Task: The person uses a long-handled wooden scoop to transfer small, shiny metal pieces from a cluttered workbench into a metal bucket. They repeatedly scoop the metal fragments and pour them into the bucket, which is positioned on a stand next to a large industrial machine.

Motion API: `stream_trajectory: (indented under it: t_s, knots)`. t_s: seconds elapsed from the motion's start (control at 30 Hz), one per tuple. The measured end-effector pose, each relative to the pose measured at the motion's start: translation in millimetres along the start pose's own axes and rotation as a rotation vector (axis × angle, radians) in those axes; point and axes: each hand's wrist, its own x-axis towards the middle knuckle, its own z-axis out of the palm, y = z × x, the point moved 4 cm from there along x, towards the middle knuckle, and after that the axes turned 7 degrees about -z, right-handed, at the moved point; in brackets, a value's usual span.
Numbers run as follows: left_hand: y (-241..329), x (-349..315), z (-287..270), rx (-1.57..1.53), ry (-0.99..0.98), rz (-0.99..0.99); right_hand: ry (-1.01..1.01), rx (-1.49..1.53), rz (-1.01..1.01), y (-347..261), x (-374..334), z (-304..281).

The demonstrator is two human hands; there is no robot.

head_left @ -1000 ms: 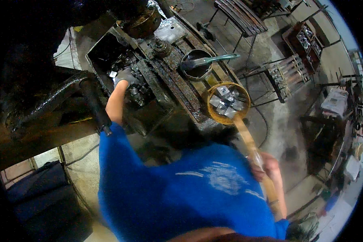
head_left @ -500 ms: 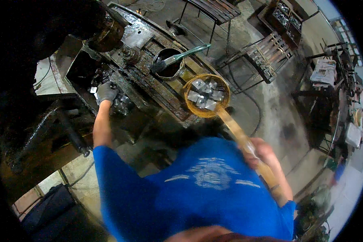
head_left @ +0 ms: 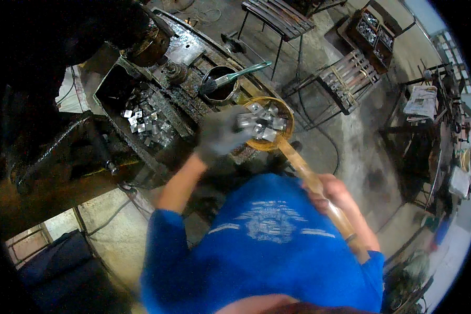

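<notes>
My right hand [head_left: 329, 193] is wrapped around the long wooden handle [head_left: 303, 167] of a round, yellowish wire-rimmed strainer basket [head_left: 289, 125]. Several small, square, shiny metal pieces [head_left: 269, 124] lie in the basket. At the basket's left rim is my left hand [head_left: 222, 131] in a dark grey glove, smeared by motion. Its fingers close around blurred metal pieces [head_left: 244, 120]; how many cannot be made out. Further left, a dark metal bin [head_left: 105, 107] holds a heap of similar metal pieces [head_left: 146, 125].
A round pot [head_left: 220, 96] with a green-handled brush [head_left: 240, 75] across it stands on the greasy machine table [head_left: 188, 52]. Dark machinery fills the left. Slatted metal stands [head_left: 350, 78], boxes of metal parts [head_left: 371, 34] and a cluttered bench [head_left: 421, 99] stand at the right.
My left hand has moved right, from inside the bin to the basket's left rim, uncovering the metal heap. My right hand still grips the handle.
</notes>
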Motion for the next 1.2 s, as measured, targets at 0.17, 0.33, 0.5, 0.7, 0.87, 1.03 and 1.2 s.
stream_trajectory:
  t_s: [0.17,0.33,0.5,0.7,0.87,1.03,1.2]
  knots:
    - [23,33,55,0.242,0.030,0.024,-0.045,0.026,-0.063,-4,0,1]
    - [17,25,57,0.238,0.059,0.051,-0.008,0.021,-0.025,0,5,-3]
    - [5,-2,35,0.005,-0.099,0.108,-0.130,0.063,0.016,4,10,-10]
    - [-147,-43,-92,0.469,0.490,-0.340,-0.060,0.014,-0.041,-2,3,3]
    - [-256,-53,-116,0.775,-0.101,-0.825,-0.092,-0.022,0.003,-5,8,-6]
    - [-329,-33,-91,0.720,-0.181,-1.002,-0.025,-0.016,0.020,-6,4,0]
    - [-407,-25,-87,0.741,-0.251,-1.093,-0.030,0.019,0.019,-6,6,-2]
